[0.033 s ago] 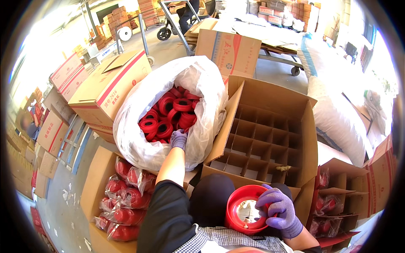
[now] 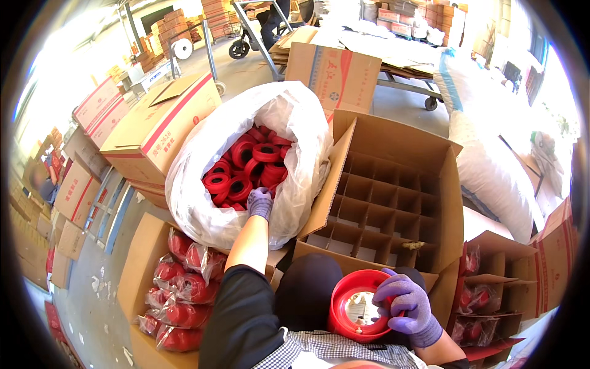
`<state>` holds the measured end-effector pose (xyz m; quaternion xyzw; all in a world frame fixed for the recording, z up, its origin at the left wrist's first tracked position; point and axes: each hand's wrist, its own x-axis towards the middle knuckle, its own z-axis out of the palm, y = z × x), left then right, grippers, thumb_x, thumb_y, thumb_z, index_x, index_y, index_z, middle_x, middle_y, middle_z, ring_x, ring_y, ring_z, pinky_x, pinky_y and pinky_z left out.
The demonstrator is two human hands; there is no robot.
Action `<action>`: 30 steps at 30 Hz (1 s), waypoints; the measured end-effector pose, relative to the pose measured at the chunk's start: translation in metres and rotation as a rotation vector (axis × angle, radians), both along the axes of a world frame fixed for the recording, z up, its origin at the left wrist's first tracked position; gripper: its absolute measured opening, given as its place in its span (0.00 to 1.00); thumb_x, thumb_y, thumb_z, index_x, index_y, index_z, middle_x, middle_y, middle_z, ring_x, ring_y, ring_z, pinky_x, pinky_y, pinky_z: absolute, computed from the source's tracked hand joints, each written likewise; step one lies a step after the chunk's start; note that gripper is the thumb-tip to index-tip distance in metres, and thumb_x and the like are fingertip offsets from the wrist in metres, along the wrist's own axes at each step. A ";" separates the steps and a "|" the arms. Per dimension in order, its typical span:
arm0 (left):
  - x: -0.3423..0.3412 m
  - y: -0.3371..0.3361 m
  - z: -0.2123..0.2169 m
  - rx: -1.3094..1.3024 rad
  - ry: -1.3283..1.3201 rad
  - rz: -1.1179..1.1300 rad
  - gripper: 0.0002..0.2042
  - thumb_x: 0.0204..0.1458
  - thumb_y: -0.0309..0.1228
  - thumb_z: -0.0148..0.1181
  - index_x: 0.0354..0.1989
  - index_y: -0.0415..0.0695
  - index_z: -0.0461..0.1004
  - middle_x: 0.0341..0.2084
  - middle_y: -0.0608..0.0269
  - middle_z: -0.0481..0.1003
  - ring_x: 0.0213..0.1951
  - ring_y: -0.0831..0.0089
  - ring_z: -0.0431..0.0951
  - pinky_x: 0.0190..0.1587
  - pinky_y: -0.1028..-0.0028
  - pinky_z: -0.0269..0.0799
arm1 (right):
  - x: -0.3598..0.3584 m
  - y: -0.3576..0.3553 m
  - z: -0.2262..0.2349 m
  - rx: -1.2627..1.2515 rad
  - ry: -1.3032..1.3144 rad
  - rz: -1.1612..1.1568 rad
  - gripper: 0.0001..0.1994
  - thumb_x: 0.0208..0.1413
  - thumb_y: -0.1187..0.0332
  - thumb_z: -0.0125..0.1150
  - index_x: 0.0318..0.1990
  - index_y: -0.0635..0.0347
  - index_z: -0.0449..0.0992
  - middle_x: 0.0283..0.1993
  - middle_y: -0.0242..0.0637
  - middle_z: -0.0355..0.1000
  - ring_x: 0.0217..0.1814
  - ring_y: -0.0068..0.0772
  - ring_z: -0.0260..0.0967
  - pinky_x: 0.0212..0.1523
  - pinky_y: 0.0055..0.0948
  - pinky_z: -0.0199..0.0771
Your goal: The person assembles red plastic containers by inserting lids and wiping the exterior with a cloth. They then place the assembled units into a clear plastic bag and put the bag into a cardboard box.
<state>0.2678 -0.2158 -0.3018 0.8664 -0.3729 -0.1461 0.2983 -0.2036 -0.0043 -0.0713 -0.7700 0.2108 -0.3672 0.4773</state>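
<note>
My left hand (image 2: 260, 203), in a purple glove, reaches into a white plastic bag (image 2: 184, 178) full of red rings (image 2: 238, 188) with dark inner rims. Its fingers are bent and pressed against a ring at the near side of the pile; the fingertips are partly hidden. On my lap stands a red round housing (image 2: 342, 292) with a wide rim and a pale, shiny middle holding small parts. My right hand (image 2: 410, 306), gloved too, is closed over the right side of this housing, with the fingers curled across its rim.
An open carton with cardboard dividers (image 2: 384, 206) stands right of the bag. Bagged red pieces (image 2: 184, 286) fill a carton at lower left; another divided carton (image 2: 491, 289) with bagged pieces is at right. White sacks (image 2: 485, 160), stacked cartons (image 2: 160, 132) and a cart (image 2: 405, 83) surround the spot.
</note>
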 end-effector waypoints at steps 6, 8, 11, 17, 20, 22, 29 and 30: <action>0.031 0.025 0.033 -0.197 -0.169 -0.025 0.09 0.57 0.37 0.58 0.35 0.50 0.83 0.40 0.51 0.79 0.45 0.52 0.80 0.48 0.58 0.75 | 0.000 0.002 0.007 -0.030 -0.023 0.061 0.11 0.31 0.65 0.69 0.14 0.55 0.71 0.40 0.41 0.80 0.48 0.46 0.74 0.71 0.55 0.54; 0.021 0.024 0.038 -0.244 -0.157 -0.145 0.06 0.55 0.33 0.60 0.33 0.48 0.82 0.43 0.53 0.78 0.47 0.53 0.79 0.50 0.59 0.74 | -0.001 0.007 0.009 -0.030 -0.018 0.028 0.10 0.31 0.65 0.68 0.15 0.55 0.71 0.40 0.40 0.79 0.48 0.46 0.74 0.71 0.56 0.54; 0.041 0.013 0.009 -0.267 -0.162 -0.233 0.18 0.53 0.32 0.61 0.54 0.48 0.76 0.59 0.50 0.70 0.61 0.53 0.71 0.62 0.63 0.68 | 0.003 0.010 0.009 -0.052 -0.034 0.068 0.09 0.31 0.65 0.67 0.15 0.55 0.72 0.40 0.41 0.79 0.48 0.46 0.74 0.71 0.56 0.54; 0.030 -0.037 -0.023 0.352 0.138 0.023 0.50 0.44 0.52 0.69 0.73 0.42 0.53 0.65 0.36 0.65 0.66 0.48 0.68 0.67 0.60 0.65 | -0.006 0.008 0.009 -0.020 -0.019 0.029 0.07 0.30 0.66 0.66 0.16 0.55 0.73 0.40 0.41 0.79 0.48 0.46 0.74 0.71 0.55 0.54; 0.036 -0.045 -0.029 0.371 0.134 -0.060 0.45 0.42 0.57 0.68 0.69 0.48 0.63 0.66 0.44 0.66 0.66 0.53 0.69 0.68 0.59 0.65 | -0.006 0.004 0.008 -0.005 -0.002 0.005 0.07 0.30 0.65 0.65 0.16 0.56 0.74 0.40 0.41 0.80 0.48 0.47 0.74 0.71 0.54 0.54; 0.049 -0.037 -0.033 0.400 0.122 -0.100 0.43 0.41 0.61 0.67 0.65 0.51 0.69 0.66 0.49 0.68 0.66 0.57 0.69 0.68 0.59 0.65 | -0.004 0.002 0.005 -0.004 -0.019 0.022 0.07 0.30 0.65 0.66 0.17 0.56 0.74 0.41 0.42 0.80 0.48 0.47 0.74 0.72 0.54 0.54; 0.010 0.021 0.039 -0.654 -0.097 0.026 0.22 0.49 0.37 0.67 0.53 0.42 0.76 0.44 0.45 0.80 0.45 0.51 0.82 0.49 0.57 0.76 | -0.010 -0.012 0.023 0.128 -0.039 0.121 0.10 0.40 0.63 0.68 0.26 0.60 0.79 0.42 0.45 0.79 0.50 0.48 0.73 0.67 0.52 0.57; -0.001 0.029 0.073 -0.773 0.057 0.066 0.20 0.50 0.33 0.68 0.51 0.40 0.76 0.42 0.48 0.81 0.42 0.58 0.83 0.48 0.60 0.78 | -0.015 -0.014 0.022 0.156 -0.123 0.045 0.11 0.42 0.62 0.66 0.28 0.62 0.80 0.44 0.46 0.78 0.51 0.47 0.72 0.67 0.50 0.57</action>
